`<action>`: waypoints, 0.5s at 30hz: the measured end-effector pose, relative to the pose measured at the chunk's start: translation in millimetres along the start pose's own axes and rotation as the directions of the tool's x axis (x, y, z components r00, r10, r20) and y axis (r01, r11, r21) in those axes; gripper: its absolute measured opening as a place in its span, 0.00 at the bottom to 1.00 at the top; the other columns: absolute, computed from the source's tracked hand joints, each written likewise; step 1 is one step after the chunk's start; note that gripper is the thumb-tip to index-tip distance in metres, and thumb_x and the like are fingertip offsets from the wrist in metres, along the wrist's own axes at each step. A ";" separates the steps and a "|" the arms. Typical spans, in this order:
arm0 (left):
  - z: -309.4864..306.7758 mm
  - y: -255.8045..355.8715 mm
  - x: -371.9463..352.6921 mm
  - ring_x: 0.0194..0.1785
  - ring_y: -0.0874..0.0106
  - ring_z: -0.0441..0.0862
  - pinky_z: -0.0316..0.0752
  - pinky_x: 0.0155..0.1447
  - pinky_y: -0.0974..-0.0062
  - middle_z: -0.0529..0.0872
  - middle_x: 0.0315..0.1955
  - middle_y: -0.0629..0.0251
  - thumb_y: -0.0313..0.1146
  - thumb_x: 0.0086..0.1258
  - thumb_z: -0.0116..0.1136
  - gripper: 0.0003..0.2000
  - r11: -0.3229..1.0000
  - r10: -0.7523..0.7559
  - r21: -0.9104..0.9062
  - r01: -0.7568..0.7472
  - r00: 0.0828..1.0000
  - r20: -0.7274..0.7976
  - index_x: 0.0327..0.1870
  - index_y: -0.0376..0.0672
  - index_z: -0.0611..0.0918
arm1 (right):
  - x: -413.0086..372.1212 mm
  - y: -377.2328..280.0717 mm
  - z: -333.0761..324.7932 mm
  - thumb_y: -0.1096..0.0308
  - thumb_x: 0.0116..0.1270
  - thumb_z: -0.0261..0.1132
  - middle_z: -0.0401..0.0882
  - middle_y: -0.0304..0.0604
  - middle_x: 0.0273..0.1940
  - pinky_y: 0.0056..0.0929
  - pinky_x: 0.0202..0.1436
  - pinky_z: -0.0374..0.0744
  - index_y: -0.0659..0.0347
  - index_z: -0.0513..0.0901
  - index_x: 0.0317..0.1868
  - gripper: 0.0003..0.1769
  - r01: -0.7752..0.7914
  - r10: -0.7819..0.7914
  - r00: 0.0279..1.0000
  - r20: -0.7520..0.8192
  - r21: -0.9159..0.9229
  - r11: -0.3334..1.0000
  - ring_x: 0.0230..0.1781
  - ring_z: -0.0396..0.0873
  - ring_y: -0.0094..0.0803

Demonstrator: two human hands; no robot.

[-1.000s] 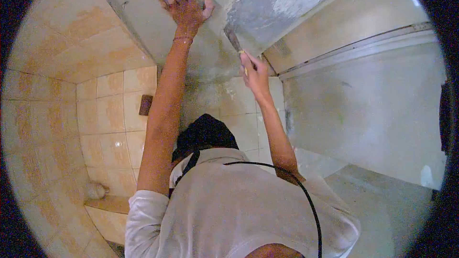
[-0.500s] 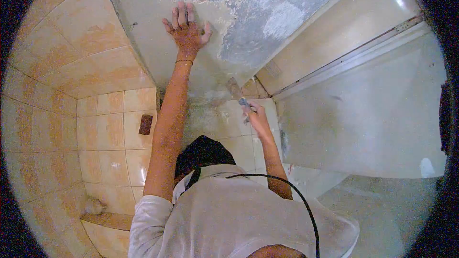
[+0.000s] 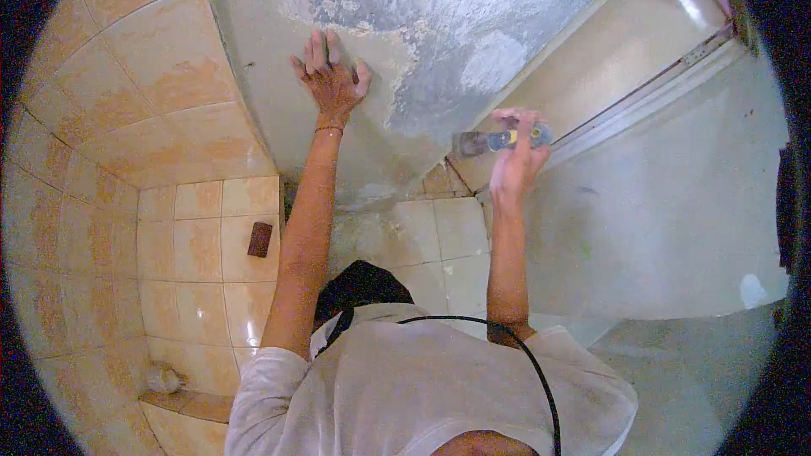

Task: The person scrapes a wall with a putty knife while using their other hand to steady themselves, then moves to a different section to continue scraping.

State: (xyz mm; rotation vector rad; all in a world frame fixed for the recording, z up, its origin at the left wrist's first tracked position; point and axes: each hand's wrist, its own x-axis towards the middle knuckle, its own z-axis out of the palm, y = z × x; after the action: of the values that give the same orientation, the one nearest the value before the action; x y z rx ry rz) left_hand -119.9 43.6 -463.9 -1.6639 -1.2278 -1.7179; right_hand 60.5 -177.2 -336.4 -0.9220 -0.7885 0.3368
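My left hand (image 3: 331, 84) rests with its fingers spread against the wall (image 3: 253, 17), on the smooth beige-grey part just below the rough grey patch (image 3: 439, 59). A thin bracelet circles that wrist. To the right, my right hand (image 3: 521, 156) is closed around the handle of a scraper (image 3: 473, 144), a broad-bladed tool with some yellow and dark blue on its handle. Its blade points left and overlaps the wall's lower right edge in this view. Motion smears the blade and the fingers a little.
Orange-and-cream tiles (image 3: 169, 76) cover the left side, with a dark brown block (image 3: 260, 239) on them. A whitish lump (image 3: 166, 377) sits on a tiled ledge at lower left. A pale panel (image 3: 642, 194) stands at right. A black cable (image 3: 541, 371) crosses the shirt.
My right hand has lifted the scraper up and to the right, turning its blade to point left. My left hand stays on the wall with its fingers slightly more bent. The view has shifted slightly.
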 end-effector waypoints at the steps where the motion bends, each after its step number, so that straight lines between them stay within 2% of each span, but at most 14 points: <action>1: 0.6 0.0 0.2 0.79 0.59 0.50 0.35 0.80 0.45 0.58 0.75 0.56 0.50 0.62 0.54 0.40 1.000 -0.001 0.001 0.002 1.000 -0.005 0.76 0.44 0.61 | 5.3 -0.7 7.1 0.58 0.74 0.65 0.82 0.36 0.31 0.28 0.41 0.77 0.56 0.79 0.29 0.16 0.004 -0.004 1.000 0.004 0.001 1.000 0.33 0.80 0.26; 3: 2.2 -1.6 -0.3 0.80 0.60 0.50 0.35 0.80 0.45 0.59 0.75 0.56 0.50 0.61 0.54 0.40 0.998 0.007 0.068 -0.007 1.000 0.000 0.76 0.44 0.62 | 14.8 3.4 20.0 0.53 0.77 0.59 0.67 0.30 0.19 0.26 0.27 0.67 0.51 0.67 0.20 0.25 -0.183 0.158 0.982 0.103 0.312 0.932 0.21 0.66 0.23; 4: 2.0 -1.7 -0.6 0.80 0.60 0.50 0.35 0.80 0.45 0.59 0.75 0.56 0.50 0.61 0.54 0.40 0.997 0.003 0.072 -0.003 1.000 -0.001 0.76 0.44 0.62 | 22.0 7.0 22.8 0.53 0.77 0.59 0.67 0.30 0.19 0.26 0.27 0.67 0.51 0.67 0.20 0.25 -0.186 0.160 0.981 0.108 0.310 0.932 0.21 0.66 0.23; 6: 2.6 -2.0 -2.0 0.80 0.60 0.50 0.35 0.81 0.46 0.59 0.75 0.57 0.50 0.60 0.55 0.41 0.996 0.010 0.085 -0.010 1.000 0.001 0.76 0.44 0.62 | 36.0 11.6 29.8 0.52 0.80 0.53 0.52 0.28 0.15 0.27 0.20 0.55 0.48 0.60 0.19 0.27 -0.126 0.003 0.940 0.341 0.338 0.933 0.15 0.50 0.22; 7: 3.0 -2.6 -1.7 0.80 0.60 0.50 0.35 0.81 0.46 0.59 0.75 0.57 0.50 0.60 0.55 0.41 0.996 0.006 0.089 -0.006 1.000 0.001 0.76 0.44 0.62 | 40.5 11.3 37.1 0.52 0.80 0.53 0.52 0.28 0.15 0.27 0.20 0.55 0.48 0.60 0.19 0.27 -0.130 0.005 0.938 0.346 0.337 0.933 0.15 0.50 0.22; 9: 4.2 -3.0 -2.1 0.80 0.60 0.51 0.35 0.81 0.47 0.60 0.75 0.57 0.50 0.59 0.56 0.41 0.998 0.010 0.063 -0.009 1.000 -0.010 0.76 0.44 0.63 | 48.6 2.9 53.6 0.53 0.81 0.48 0.48 0.28 0.13 0.26 0.19 0.46 0.47 0.52 0.18 0.29 -0.051 -0.103 0.940 0.324 0.433 0.900 0.13 0.45 0.19; 10: 4.1 -2.7 -2.0 0.80 0.60 0.51 0.35 0.81 0.47 0.60 0.75 0.57 0.50 0.59 0.56 0.41 0.998 0.006 0.065 -0.005 1.000 -0.009 0.76 0.44 0.63 | 50.9 -3.4 61.2 0.53 0.81 0.48 0.48 0.28 0.13 0.26 0.19 0.46 0.47 0.52 0.18 0.29 -0.055 -0.100 0.939 0.328 0.431 0.901 0.13 0.45 0.19; 12: 4.6 -2.5 -2.5 0.79 0.61 0.51 0.35 0.81 0.47 0.61 0.75 0.58 0.50 0.59 0.56 0.41 0.998 0.004 0.065 -0.002 1.000 -0.023 0.75 0.44 0.64 | 54.2 -14.3 75.6 0.56 0.80 0.46 0.47 0.28 0.13 0.27 0.18 0.46 0.47 0.52 0.18 0.28 0.106 -0.358 0.824 0.439 0.501 0.859 0.12 0.42 0.20; 15: 7.2 -4.2 -5.6 0.79 0.61 0.52 0.36 0.81 0.47 0.62 0.74 0.59 0.50 0.58 0.56 0.40 0.997 -0.008 0.070 0.008 1.000 -0.005 0.75 0.45 0.65 | 44.9 -22.7 97.8 0.60 0.79 0.46 0.46 0.29 0.12 0.28 0.17 0.47 0.47 0.52 0.17 0.27 0.084 -0.426 0.765 0.483 0.581 0.810 0.11 0.42 0.19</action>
State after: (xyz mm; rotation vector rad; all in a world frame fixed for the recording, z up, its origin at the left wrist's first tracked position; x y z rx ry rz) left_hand -118.4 50.2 -471.3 -1.6155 -1.2797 -1.6626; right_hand 18.0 -107.8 -262.4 -0.1408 -1.3142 0.5726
